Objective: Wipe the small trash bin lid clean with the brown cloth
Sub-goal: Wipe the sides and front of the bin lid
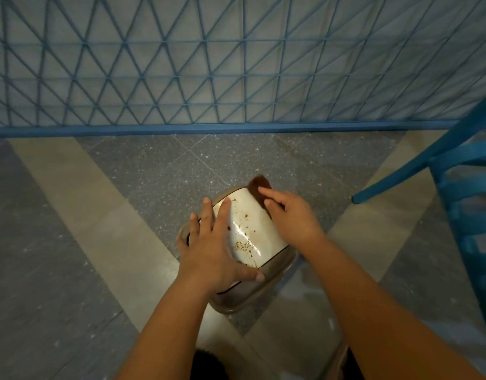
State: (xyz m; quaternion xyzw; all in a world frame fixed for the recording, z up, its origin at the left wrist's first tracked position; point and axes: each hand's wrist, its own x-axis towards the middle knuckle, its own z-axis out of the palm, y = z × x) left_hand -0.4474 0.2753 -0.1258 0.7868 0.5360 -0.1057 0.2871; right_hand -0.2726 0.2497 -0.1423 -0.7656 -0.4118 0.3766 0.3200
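A small taupe trash bin [266,281] stands on the floor below me. Its white swing lid [250,229] is speckled with brown crumbs and smears. My left hand [211,248] lies on the lid's left side with straight, spread fingers, thumb near the lid's front edge. My right hand [288,218] presses the brown cloth [259,185] onto the lid's far right edge with flat fingers. Most of the cloth is hidden under that hand; one corner sticks out beyond the lid.
A blue chair [466,187] stands close on the right, one leg ending near the bin. A blue lattice wall panel [236,78] with a blue baseboard runs across the back. The floor is grey terrazzo [181,171] with pale diagonal bands.
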